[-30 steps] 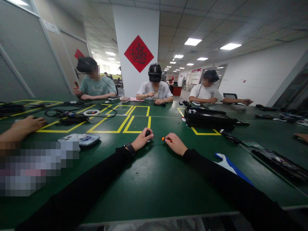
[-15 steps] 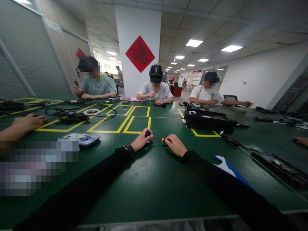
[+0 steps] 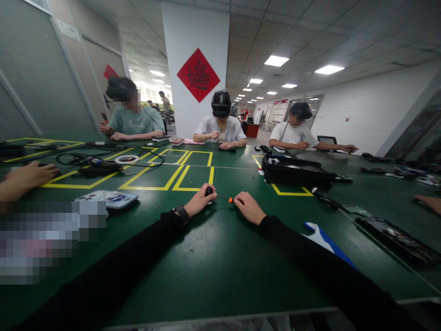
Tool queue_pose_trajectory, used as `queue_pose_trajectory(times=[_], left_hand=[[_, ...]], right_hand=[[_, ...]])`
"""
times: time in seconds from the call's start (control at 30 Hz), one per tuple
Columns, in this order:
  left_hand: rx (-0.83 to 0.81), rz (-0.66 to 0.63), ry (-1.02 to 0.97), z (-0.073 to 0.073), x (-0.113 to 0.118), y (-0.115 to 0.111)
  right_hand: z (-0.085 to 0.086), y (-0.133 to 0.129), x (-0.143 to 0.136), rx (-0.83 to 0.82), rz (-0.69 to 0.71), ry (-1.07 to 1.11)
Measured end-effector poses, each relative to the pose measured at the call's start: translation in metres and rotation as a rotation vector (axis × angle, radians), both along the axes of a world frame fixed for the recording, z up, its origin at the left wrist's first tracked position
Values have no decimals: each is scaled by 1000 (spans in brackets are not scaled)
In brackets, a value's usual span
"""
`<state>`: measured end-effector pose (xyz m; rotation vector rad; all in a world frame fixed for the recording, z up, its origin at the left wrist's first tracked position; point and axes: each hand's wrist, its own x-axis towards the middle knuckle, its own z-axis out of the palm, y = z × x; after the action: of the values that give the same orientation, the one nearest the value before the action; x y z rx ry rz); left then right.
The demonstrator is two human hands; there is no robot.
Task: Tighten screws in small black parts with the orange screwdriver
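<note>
My left hand (image 3: 200, 200) is closed around a small black part (image 3: 208, 191) with a pale bottom, just above or on the green table (image 3: 220, 262). What kind of part it is I cannot make out. In my right hand (image 3: 250, 208) is a screwdriver (image 3: 231, 200) with an orange and dark handle, mostly covered by my fingers. Its thin shaft points left at the black part; whether the tip touches is too small to tell.
Left of my arms lies a patterned case (image 3: 120, 199). Black cables (image 3: 99, 168) and a white ring (image 3: 128, 159) are behind it. Stacked black trays (image 3: 296, 170) stand right of centre. A blue-and-white object (image 3: 327, 241) lies by my right forearm. Several people sit around the table.
The view has shifted slightly, so most things sit a little further left. Both my hands keep their grips, with the screwdriver still pointed at the black part.
</note>
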<state>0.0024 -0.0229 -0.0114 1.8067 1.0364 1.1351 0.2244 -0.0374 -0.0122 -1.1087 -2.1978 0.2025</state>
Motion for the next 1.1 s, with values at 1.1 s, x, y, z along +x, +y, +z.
queue_pose_trajectory(times=[1.1], left_hand=[[11, -30, -38, -5, -1, 2]], right_hand=[[0, -4, 0, -13, 43, 52]])
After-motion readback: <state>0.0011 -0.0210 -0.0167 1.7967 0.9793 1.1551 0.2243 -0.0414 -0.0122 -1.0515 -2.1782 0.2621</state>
